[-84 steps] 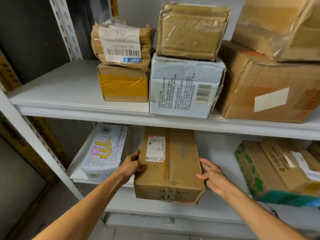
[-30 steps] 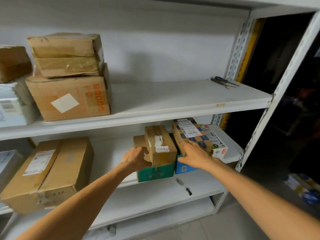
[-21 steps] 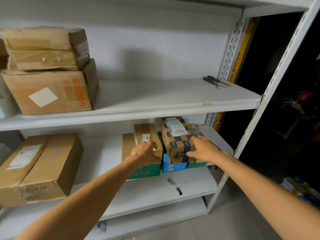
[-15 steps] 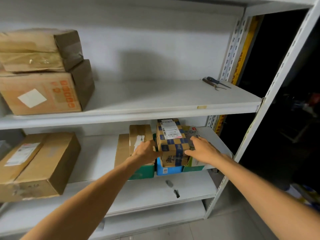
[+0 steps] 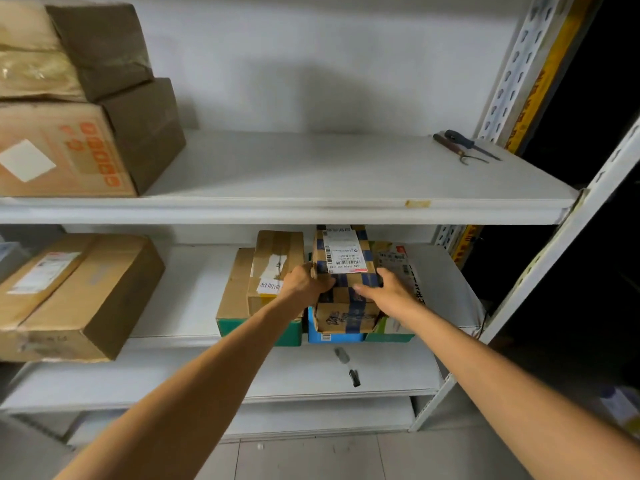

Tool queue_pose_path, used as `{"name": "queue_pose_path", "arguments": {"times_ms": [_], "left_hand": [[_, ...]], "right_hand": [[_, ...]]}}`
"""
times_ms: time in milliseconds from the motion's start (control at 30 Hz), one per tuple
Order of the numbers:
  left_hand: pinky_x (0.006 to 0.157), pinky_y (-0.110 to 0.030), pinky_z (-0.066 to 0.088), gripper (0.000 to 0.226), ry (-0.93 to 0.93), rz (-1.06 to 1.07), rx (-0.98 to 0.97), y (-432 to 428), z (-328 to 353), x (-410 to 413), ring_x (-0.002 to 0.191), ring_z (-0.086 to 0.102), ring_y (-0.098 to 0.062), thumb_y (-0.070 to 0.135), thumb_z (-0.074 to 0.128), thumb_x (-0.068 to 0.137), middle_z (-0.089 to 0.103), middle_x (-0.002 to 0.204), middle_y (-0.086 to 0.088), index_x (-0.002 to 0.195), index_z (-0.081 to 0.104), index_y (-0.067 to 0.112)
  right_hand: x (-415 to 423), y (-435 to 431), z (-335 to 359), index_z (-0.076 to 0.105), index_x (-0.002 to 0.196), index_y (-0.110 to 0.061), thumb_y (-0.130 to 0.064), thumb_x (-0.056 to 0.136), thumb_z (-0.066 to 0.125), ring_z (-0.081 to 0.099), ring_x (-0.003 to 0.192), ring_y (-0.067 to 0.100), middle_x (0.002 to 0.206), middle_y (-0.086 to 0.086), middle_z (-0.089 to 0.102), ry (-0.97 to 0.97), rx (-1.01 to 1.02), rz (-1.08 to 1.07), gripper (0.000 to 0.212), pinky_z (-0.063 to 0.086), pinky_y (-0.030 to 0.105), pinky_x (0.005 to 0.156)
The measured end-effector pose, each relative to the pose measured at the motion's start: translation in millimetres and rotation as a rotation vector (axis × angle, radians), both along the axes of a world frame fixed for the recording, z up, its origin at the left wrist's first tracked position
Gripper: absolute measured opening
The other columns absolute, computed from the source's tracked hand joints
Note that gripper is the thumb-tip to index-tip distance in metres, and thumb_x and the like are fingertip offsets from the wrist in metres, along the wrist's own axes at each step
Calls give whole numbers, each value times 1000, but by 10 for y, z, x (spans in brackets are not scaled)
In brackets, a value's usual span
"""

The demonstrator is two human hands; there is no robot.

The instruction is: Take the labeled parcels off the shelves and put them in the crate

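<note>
Head view, removal of one parcel. The left hand [image 5: 304, 282] and the right hand [image 5: 389, 294] close on a brown cardboard parcel wrapped in blue-checked tape [image 5: 348, 311], which bears a white barcode label [image 5: 343, 252] on its top face; the left hand's fingers curl over the parcel's left upper edge, and the right hand clasps its right side with the thumb laid across the top; both hands therefore grip the parcel. The parcel sits between the hands on the white metal middle shelf [image 5: 194, 289], resting on a blue box [image 5: 332, 337]; whether it has lifted clear of that box cannot be told. Just left of the left hand stands a plain brown taped carton [image 5: 277, 254] on a green-based box [image 5: 256, 332]; just right of the right hand lies a flat labelled packet [image 5: 394, 261]; well to the left of both hands lies a large brown carton with a label [image 5: 79, 292]; above the hands, on the upper shelf [image 5: 311, 168], lie two hand tools [image 5: 464, 147]. The crate is not in view. Step in hand, as judged: the grasp is made and the withdrawal is about to begin. The next move calls for an even lift with both hands, a straight pull out under the upper shelf without dragging the neighbours, and then a turn toward the crate.
</note>
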State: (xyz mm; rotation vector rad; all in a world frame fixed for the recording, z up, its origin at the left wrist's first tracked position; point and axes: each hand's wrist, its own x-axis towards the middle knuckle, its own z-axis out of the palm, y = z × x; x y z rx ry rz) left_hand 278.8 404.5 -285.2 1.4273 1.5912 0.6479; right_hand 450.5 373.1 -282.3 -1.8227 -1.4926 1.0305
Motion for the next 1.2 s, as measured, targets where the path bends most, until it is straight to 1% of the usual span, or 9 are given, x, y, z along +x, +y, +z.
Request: {"name": "queue_pose_path", "arguments": {"times_ms": [167, 367, 467, 567, 700, 867, 1000, 1100, 1200], "left_hand": [[65, -36, 59, 68, -54, -39, -146, -77, 67, -25, 80, 60, -19, 1, 75, 77, 55, 86, 3, 136, 44, 14], [79, -47, 58, 94, -207, -59, -232, -279, -77, -138, 109, 58, -31, -8, 77, 71, 59, 116, -5, 147, 32, 24], [81, -46, 58, 95, -286, -94, -213, -362, -162, -276, 97, 60, -24, -10, 74, 73, 60, 110, -1, 149, 31, 24], [85, -51, 56, 95, -354, -173, -164, -383, -225, -435, 104, 60, -27, -16, 70, 73, 60, 112, -4, 149, 33, 26], [90, -53, 53, 98, -391, -324, -105, -406, -200, -635, 121, 52, -30, -21, 68, 71, 53, 129, -8, 149, 32, 26], [95, -53, 50, 96, -362, -563, -68, -439, -132, -755, 124, 51, -29, -15, 74, 70, 55, 131, -8, 148, 32, 22], [100, -47, 48, 99, -316, -680, -51, -664, -89, -635, 123, 52, -25, -15, 76, 68, 57, 131, -4, 148, 34, 24], [92, -34, 51, 97, -334, -769, -61, -858, -83, -428, 109, 53, -15, -16, 75, 67, 55, 111, 7, 147, 36, 24], [97, -43, 50, 100, -345, -904, -86, -1116, -70, -110, 117, 54, -20, -17, 76, 65, 56, 122, 0, 147, 36, 24]], "right_hand": [[41, -86, 29, 25, 149, -16, -9, 71, 83, 46, 123, 19, 142, 4, 47, 12, -80, -9, 97, 36, 34, 106], [19, -355, -69, 36, 145, -23, -6, 69, 84, 51, 119, 16, 137, 1, 55, 38, -88, -13, 91, 40, 32, 103], [-94, -560, -80, 22, 152, -24, -9, 71, 83, 40, 132, 16, 149, 0, 41, -11, -78, -43, 103, 32, 33, 112], [-265, -765, -67, 17, 152, -28, -7, 69, 84, 35, 124, 6, 148, -2, 41, -51, 4, -113, 109, 30, 20, 98], [-608, -1045, -53, 11, 153, -35, 4, 64, 84, 40, 133, 18, 147, -2, 43, 6, 33, -312, 121, 36, 27, 101], [-942, -1424, -29, 19, 150, -42, 9, 62, 82, 45, 121, 10, 125, -12, 51, 59, 97, -495, 120, 48, 45, 100], [-991, -1831, 1, 19, 150, -42, 6, 60, 84, 49, 125, 14, 128, -11, 55, 47, 130, -614, 121, 48, 42, 100], [-933, -2174, 22, 16, 150, -44, 2, 60, 85, 51, 125, 16, 134, -4, 56, 18, 146, -687, 122, 49, 46, 99], [-817, -2585, 35, 14, 151, -42, -1, 64, 83, 60, 108, 14, 119, -7, 61, -5, 161, -780, 118, 54, 47, 91]]}}
